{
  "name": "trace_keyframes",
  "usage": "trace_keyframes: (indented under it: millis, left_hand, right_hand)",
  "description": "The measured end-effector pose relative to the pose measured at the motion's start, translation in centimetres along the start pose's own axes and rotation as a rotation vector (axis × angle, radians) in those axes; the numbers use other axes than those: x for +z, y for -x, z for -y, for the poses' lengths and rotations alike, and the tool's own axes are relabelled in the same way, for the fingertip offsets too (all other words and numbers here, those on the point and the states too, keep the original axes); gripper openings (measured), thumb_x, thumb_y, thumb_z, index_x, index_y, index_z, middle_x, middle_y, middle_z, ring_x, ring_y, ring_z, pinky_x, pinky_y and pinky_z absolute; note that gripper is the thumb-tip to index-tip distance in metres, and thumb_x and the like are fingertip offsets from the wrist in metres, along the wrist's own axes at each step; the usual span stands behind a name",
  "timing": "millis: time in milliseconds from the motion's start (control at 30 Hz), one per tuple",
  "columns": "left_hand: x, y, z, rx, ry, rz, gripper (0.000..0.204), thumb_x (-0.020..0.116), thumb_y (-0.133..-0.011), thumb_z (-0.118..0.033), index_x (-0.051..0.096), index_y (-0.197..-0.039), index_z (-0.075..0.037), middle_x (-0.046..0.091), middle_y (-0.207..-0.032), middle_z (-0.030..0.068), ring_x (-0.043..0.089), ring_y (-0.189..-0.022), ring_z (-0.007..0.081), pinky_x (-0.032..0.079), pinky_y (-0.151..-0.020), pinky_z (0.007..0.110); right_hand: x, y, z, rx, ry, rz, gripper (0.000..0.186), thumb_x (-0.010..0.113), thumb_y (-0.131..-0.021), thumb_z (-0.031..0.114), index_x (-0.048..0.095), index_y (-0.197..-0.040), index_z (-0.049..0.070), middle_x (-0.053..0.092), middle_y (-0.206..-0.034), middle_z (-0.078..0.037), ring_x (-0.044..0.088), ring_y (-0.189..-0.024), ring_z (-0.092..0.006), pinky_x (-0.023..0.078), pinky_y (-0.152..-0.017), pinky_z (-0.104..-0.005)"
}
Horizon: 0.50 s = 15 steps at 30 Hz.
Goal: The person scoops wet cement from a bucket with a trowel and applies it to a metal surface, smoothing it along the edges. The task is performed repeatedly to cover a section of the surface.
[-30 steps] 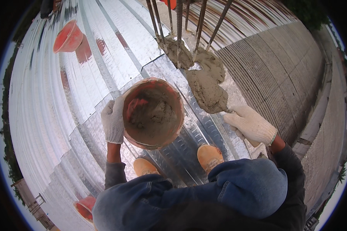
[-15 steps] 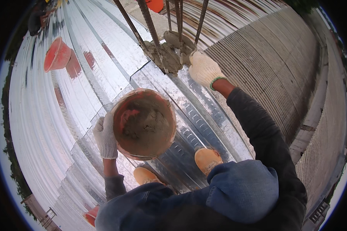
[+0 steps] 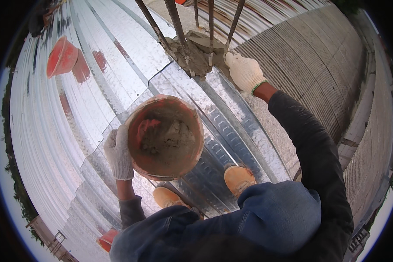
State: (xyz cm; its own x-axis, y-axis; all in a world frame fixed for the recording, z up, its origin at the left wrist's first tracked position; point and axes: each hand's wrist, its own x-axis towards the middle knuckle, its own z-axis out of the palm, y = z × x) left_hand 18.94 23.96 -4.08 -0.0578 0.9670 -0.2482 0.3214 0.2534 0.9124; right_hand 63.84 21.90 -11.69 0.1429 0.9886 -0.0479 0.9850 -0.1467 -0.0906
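Observation:
In my gloved left hand (image 3: 120, 153) I grip the rim of a red bucket (image 3: 196, 139) coated with grey mortar, which also lies wet in its bottom. My gloved right hand (image 3: 245, 72) is closed on a trowel, whose mortar-covered blade (image 3: 203, 40) is among upright steel rebars (image 3: 179, 26). Grey mortar (image 3: 192, 61) is heaped round the bars' bases, at a seam between metal sheets and a strip of concrete. The trowel's handle is mostly hidden by my fingers.
Ribbed metal sheeting (image 3: 105, 96) surrounds my shoes (image 3: 238, 179). A red bucket (image 3: 62, 56) lies at upper left, another (image 3: 107, 240) at lower left. Old corrugated roofing (image 3: 310, 74) curves away on the right. A co-worker (image 3: 38, 22) in dark clothing is at the far upper-left edge.
My right hand has moved up from beside the bucket to the rebars, carrying the loaded trowel into the mortar there. My left hand and bucket have shifted slightly left in the view.

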Motion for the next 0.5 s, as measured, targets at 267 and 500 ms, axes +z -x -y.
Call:
trace_keyframes:
  millis: [267, 500]
  left_hand:
    - [0.6, -0.2, -0.5, 0.030, -0.018, -0.002, 0.036, 0.074, -0.112, -0.034, 0.073, -0.094, -0.002, 0.063, -0.083, -0.0045, 0.051, -0.076, 0.0048, 0.045, -0.067, 0.026]
    - [0.6, -0.4, -0.3, 0.010, -0.059, 0.002, 0.037, 0.074, -0.111, -0.033, 0.071, -0.089, -0.003, 0.060, -0.081, -0.0058, 0.049, -0.076, 0.0044, 0.042, -0.067, 0.025]
  right_hand:
    - [-0.9, 2.2, -0.3, -0.011, -0.225, 0.001, 0.027, 0.063, -0.102, 0.021, 0.064, -0.123, 0.003, 0.076, -0.113, -0.024, 0.077, -0.105, -0.0434, 0.061, -0.089, -0.0550]
    - [0.7, -1.1, -0.3, -0.019, -0.222, 0.044, 0.026, 0.064, -0.100, 0.022, 0.065, -0.117, 0.002, 0.077, -0.110, -0.024, 0.075, -0.106, -0.0455, 0.059, -0.093, -0.0559]
